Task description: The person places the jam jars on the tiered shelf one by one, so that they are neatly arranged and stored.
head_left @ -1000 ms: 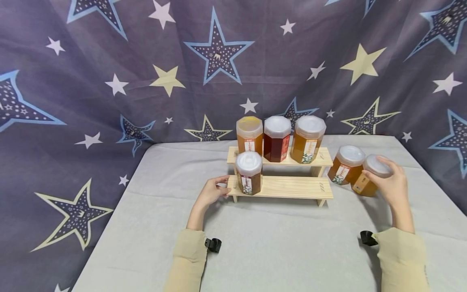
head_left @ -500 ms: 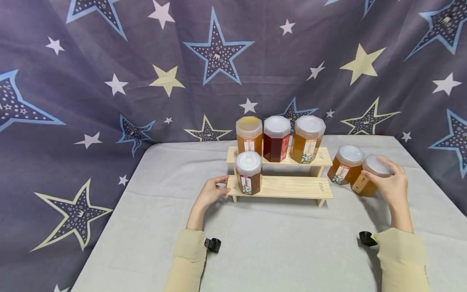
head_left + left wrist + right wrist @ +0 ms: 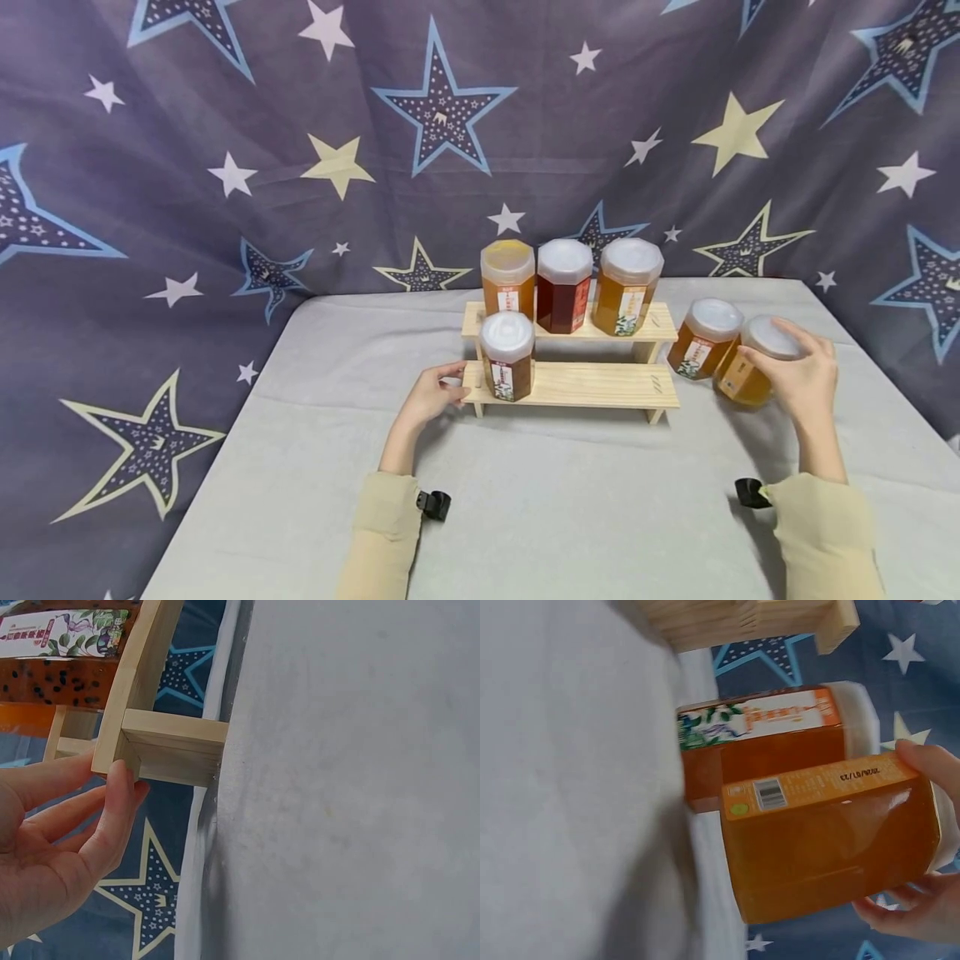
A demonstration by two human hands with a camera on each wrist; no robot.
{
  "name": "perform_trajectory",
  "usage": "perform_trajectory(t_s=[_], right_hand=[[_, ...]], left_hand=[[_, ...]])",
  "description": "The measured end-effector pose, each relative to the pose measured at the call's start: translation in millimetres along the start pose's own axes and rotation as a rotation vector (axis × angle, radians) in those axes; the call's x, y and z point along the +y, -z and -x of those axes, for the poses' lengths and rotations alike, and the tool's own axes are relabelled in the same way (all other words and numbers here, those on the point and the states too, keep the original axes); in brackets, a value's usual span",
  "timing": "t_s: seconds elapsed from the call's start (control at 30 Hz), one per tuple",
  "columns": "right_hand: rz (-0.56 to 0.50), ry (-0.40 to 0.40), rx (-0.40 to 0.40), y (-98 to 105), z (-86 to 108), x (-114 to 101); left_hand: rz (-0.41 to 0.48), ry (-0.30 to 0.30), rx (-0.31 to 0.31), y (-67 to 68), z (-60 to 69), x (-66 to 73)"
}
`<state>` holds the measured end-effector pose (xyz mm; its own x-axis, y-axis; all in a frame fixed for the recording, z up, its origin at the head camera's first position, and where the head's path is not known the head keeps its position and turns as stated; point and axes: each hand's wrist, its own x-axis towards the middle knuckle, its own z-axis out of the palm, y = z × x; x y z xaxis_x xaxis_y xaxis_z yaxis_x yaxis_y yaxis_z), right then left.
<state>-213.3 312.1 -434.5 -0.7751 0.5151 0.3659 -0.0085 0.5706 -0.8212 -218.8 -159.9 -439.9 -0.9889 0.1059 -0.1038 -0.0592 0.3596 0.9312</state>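
My left hand [image 3: 432, 397] pinches the left end of the lower step of a two-step wooden rack [image 3: 592, 385], thumb and fingers at its corner. A dark-seeded jar [image 3: 510, 371] with a clear lid stands on that step, near this hand. At the right, my right hand [image 3: 804, 371] grips an amber jar [image 3: 832, 832] near its lid, thumb on one side and fingers on the other. It is tilted, and its base looks slightly off the table. Close beside it stands another amber jar [image 3: 705, 342] with a white-and-orange label.
The upper step holds a yellow-topped orange jar [image 3: 508, 275], a dark red jar [image 3: 564, 287] and a golden jar [image 3: 628, 287]. A pale cloth covers the table [image 3: 570, 500]. Behind it hangs a star-patterned curtain [image 3: 555, 125].
The amber jar in my right hand has tilted and shifted slightly, its base seeming to rise. My left hand stays on the rack. The head view has shifted a little.
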Motion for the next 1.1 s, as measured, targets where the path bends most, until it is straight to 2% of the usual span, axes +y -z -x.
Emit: perform_trajectory(t_s=[0.1, 0.17, 0.27, 0.33, 0.5, 0.6, 0.63, 0.73, 0.83, 0.87, 1.1], right_hand=[[-0.016, 0.046, 0.009, -3, -8.8, 21], [-0.012, 0.063, -0.016, -1, -8.8, 18], [-0.013, 0.067, -0.081, 7, 2.9, -15], [-0.018, 0.071, -0.092, 12, 12.5, -38], [-0.001, 0.121, -0.081, 15, 27.2, -67], [-0.017, 0.169, -0.087, 12, 27.3, -64], [-0.028, 0.181, -0.088, 9, 23.3, -53], [-0.03, 0.194, -0.099, 6, 24.0, -53], [-0.006, 0.207, -0.124, 8, 31.1, -67], [-0.001, 0.209, -0.134, 11, 36.8, -81], [-0.039, 0.227, -0.186, 8, 43.4, -96]], left_hand=[[0.007, 0.003, -0.006, 1.2, 0.7, 1.6], [0.009, -0.003, -0.018, 2.1, 2.7, 5.3], [0.007, -0.006, -0.024, 2.8, 9.7, 16.2], [-0.007, -0.008, -0.022, 2.7, 14.9, 23.6], [-0.028, -0.008, -0.009, 2.1, 21.7, 32.0], [-0.017, -0.008, -0.01, 2.7, 21.8, 30.5], [-0.013, -0.006, -0.012, 2.9, 21.2, 29.3], [-0.003, -0.009, -0.006, 2.5, 11.9, 15.2], [0.003, -0.01, 0.004, 1.5, 3.1, 2.8], [0.005, -0.013, 0.007, 1.2, 0.9, -0.9], [0.034, 0.005, -0.002, 2.1, 2.6, 0.1]])
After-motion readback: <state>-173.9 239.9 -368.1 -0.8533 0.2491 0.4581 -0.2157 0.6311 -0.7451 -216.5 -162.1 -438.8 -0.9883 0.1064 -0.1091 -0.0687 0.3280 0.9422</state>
